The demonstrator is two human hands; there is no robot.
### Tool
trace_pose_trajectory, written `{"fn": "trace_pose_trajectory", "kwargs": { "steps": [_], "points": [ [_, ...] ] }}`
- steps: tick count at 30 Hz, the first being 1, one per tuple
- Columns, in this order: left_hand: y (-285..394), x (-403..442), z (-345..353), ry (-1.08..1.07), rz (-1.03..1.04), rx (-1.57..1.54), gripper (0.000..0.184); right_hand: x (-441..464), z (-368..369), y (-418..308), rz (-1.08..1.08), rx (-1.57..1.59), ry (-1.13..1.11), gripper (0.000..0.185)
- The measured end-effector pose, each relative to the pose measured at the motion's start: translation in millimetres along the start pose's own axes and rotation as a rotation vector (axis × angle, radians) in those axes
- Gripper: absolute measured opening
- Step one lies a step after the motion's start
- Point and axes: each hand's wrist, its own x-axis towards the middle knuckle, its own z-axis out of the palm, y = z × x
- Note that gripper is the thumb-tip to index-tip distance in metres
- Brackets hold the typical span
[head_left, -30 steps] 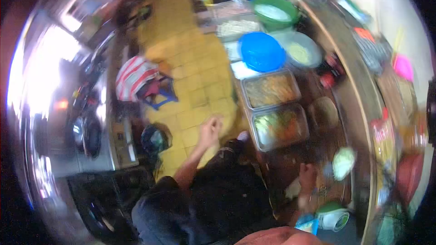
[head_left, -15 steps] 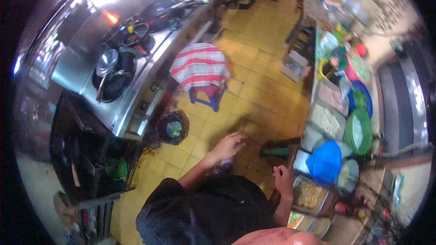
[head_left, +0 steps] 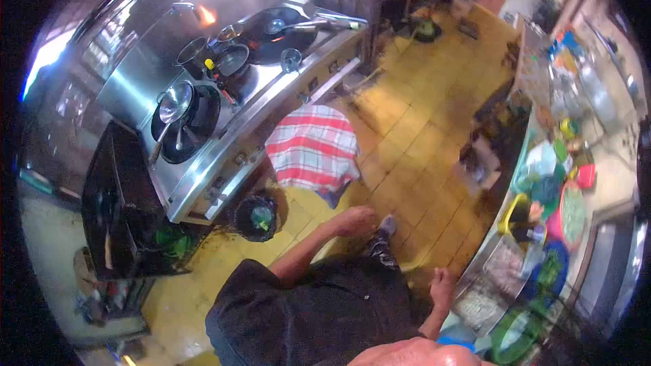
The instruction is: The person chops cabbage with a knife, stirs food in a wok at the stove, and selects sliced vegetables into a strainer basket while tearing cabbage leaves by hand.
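Since neither hand is visibly on anything, starting with what's nearest. Cloth [head_left: 313, 146], red-and-white check, is draped over a stool [head_left: 331, 198] on the floor [head_left: 407, 183], off the front edge of the stove [head_left: 160, 188]. Left hand [head_left: 354, 221] is just beyond the stool in this view, out over the floor, seen from the back; fingers look bent, can't tell if closed or gripping. Right hand [head_left: 442, 286] is by the near edge of the right-hand worktop [head_left: 489, 242], fingers curled in; can't tell if fully closed. Contact with the edge unclear.

Closest to it on that edge: tray of white pieces [head_left: 479, 308], then tray of pinkish stuff [head_left: 505, 263]. Behind those, towards the wall side: green bowl [head_left: 500, 347], blue bowl [head_left: 561, 261] with greens, pink bowl [head_left: 562, 227]. Yellow container [head_left: 504, 221] sits at the near edge, farther along.

Black bin [head_left: 244, 219] on the floor, near the stove's front corner. On the stove: wok [head_left: 209, 118] at the left end with a steel strainer [head_left: 176, 100] over it, glass [head_left: 291, 59] at the front edge.
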Motion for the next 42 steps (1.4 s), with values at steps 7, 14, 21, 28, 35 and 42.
{"fn": "trace_pose_trajectory", "kwargs": {
  "steps": [7,14,21,28,35,42],
  "points": [
    [-3.7,91.9,-95.0,0.218,-0.302,-0.100,0.050,261.7,-77.1,-99.1,-0.266,-0.074,-0.051,0.025],
    [-131.0,134.8,-145.5,0.334,-0.590,-0.051,0.055,421.5,-63.5,-308.0,-0.672,0.257,-0.284,0.022],
    [-245.8,236.9,-263.1,0.500,-0.631,-0.055,0.057,554.7,53.6,-473.6,-0.633,0.352,-0.836,0.024],
    [-247.9,267.7,-366.4,0.827,-0.667,-0.041,0.054,676.4,174.8,-652.6,-0.552,0.575,-0.899,0.043],
    [-298.1,208.2,-313.3,0.995,-1.283,-0.217,0.055,772.7,351.1,-819.3,-0.553,0.446,-1.121,0.051],
    [-276.8,216.9,-336.0,1.059,-1.792,-0.531,0.056,790.4,354.8,-919.9,-0.360,0.484,-1.596,0.006]
  ]
}}
